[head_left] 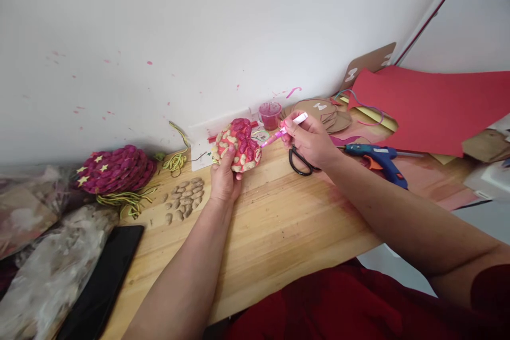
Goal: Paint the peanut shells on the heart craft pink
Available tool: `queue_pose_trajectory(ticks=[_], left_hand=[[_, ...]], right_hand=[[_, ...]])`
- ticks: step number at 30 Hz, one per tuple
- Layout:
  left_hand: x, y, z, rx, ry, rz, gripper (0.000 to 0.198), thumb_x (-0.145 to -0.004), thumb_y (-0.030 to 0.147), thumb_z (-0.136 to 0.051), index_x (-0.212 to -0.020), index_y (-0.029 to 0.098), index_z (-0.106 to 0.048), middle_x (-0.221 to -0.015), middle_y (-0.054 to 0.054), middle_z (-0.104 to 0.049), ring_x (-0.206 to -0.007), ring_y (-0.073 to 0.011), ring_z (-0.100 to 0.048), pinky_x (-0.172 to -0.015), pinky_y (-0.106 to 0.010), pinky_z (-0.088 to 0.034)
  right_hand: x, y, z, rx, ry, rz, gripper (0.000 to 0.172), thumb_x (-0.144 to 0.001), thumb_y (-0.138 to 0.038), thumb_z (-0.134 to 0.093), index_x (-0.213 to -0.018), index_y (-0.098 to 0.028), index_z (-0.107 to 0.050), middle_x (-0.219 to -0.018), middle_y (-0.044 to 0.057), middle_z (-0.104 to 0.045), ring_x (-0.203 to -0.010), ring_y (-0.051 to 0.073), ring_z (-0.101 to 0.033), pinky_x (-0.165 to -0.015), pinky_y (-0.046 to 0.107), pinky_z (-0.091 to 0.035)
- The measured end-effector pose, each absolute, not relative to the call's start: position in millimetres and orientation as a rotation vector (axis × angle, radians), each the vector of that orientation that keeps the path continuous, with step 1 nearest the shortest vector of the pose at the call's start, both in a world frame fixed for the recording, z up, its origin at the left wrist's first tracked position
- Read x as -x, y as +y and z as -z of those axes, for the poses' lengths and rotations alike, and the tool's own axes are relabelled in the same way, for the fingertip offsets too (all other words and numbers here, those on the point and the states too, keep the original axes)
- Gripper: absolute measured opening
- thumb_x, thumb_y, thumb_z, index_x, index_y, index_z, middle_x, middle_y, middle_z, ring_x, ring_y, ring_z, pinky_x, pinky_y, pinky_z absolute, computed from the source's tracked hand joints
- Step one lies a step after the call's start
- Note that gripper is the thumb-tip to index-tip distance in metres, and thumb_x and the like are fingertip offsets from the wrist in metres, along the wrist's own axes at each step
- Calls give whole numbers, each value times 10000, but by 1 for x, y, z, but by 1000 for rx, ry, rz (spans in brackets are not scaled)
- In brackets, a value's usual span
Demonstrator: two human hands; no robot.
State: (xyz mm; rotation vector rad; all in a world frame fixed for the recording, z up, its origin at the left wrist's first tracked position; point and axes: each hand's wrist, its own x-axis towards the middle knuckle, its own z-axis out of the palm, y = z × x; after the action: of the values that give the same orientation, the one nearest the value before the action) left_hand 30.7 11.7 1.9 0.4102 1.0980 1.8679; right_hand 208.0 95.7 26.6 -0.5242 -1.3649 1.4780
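My left hand (225,180) grips a red disc (250,155) covered with peanut shells, thumb on its face. Shells at the upper right of the disc are painted magenta, while the others are still pale tan. In my right hand (308,141) is a paintbrush (274,137) with a white handle end and pink stains, pinched between the fingers. The brush tip is at the disc's right edge; whether it touches a shell I cannot tell. Behind the disc, against the wall, stands a clear cup of magenta paint (270,116).
Loose peanut shells (185,199) lie left of my left hand, near a stack of magenta discs (117,170) with yellow cords. Black-handled scissors (299,163) and a blue glue gun (382,158) lie by my right arm. Red sheets (434,106) fill the right; plastic bags (59,271) the left.
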Motion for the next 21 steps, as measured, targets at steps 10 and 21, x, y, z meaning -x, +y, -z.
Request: queue_pose_trajectory(ticks=[10, 21], left_hand=[[-35, 13, 1, -397, 1128, -1861, 435, -570, 405, -947, -811, 137, -705, -641, 13, -681, -421, -58, -516, -307, -148, -217], [-35, 16, 4, -279, 1119, -1901, 457, -613, 430, -946, -876, 130, -724, -716, -12, -719, -499, -81, -598, -360, -152, -345]], right_hand=[[-215, 97, -31, 572, -1289, -1516, 475, -722, -551, -873, -846, -204, -573, -686, -58, -572, -582, 80, -512, -547, 236, -393], [-223, 108, -25, 546, -1102, -1807, 471, -649, -467, -930, -776, -191, -570, -589, -54, -524, -543, 92, -474, -533, 238, -357]])
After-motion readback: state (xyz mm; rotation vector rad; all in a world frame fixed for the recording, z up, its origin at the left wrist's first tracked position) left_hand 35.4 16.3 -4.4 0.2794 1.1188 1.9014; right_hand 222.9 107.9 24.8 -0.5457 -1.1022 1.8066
